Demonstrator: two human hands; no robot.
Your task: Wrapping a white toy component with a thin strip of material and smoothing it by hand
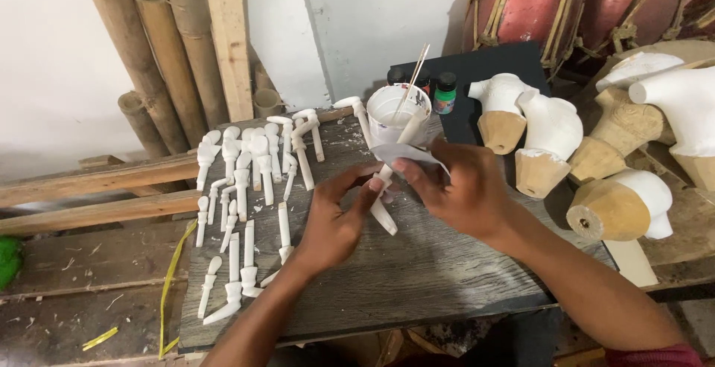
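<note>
The table is a grey wooden board. Its near half and near right corner lie bare, giving open room in front of the hands. Its left half is crowded with rows of small white arm pieces, reaching from the far edge almost to the near left corner. At the far edge, near the middle, stands a white cup with thin sticks leaning in it; small paint bottles stand just behind it on a black board. Off the right edge, white torso shapes on wooden bases lie close together, leaving little room on that side. Bamboo poles lean against the wall beyond the far left corner.

The left hand grips one white arm piece near the middle of the table, fingers closed around its upper part, its lower end pointing toward the near edge. The right hand pinches a folded grey sheet against the top of that same piece, just in front of the cup. The two hands almost touch.
</note>
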